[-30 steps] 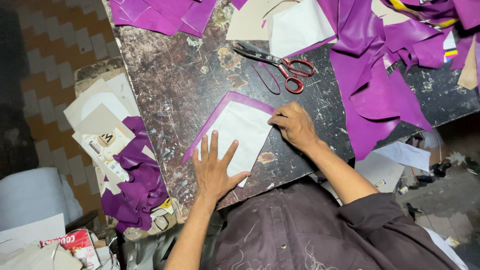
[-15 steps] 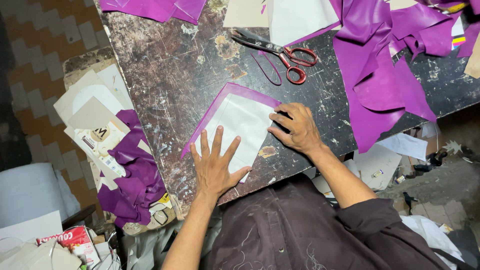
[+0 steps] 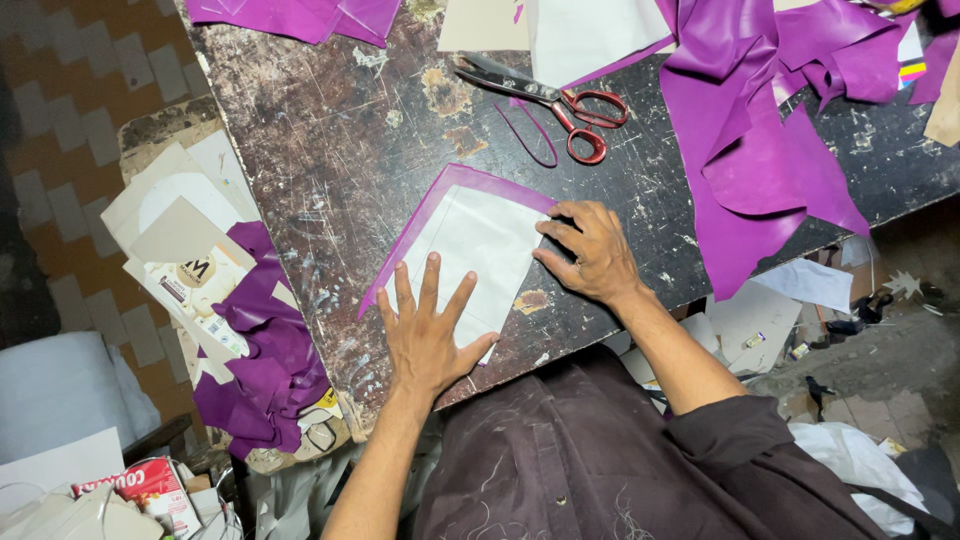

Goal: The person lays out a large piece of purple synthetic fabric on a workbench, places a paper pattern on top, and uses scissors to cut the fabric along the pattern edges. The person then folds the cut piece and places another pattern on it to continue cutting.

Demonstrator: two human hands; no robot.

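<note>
A white card panel (image 3: pixel 475 240) lies on a purple sheet piece (image 3: pixel 440 190) whose edge shows as a border along the panel's top and left. My left hand (image 3: pixel 425 335) lies flat with fingers spread on the panel's lower part. My right hand (image 3: pixel 590 250) presses its fingertips on the panel's right edge. Both rest on a worn dark table (image 3: pixel 330 150).
Red-handled scissors (image 3: pixel 555 95) lie beyond the panel, next to a thin purple strip loop (image 3: pixel 535 135). Purple sheet offcuts (image 3: pixel 760 140) cover the table's right side, and more lie at the top left (image 3: pixel 290 15). Stacked cards and purple scraps (image 3: pixel 230 310) sit off the table's left edge.
The hands have barely shifted on the panel. The view has tilted slightly, so the table sits a little lower in the picture.
</note>
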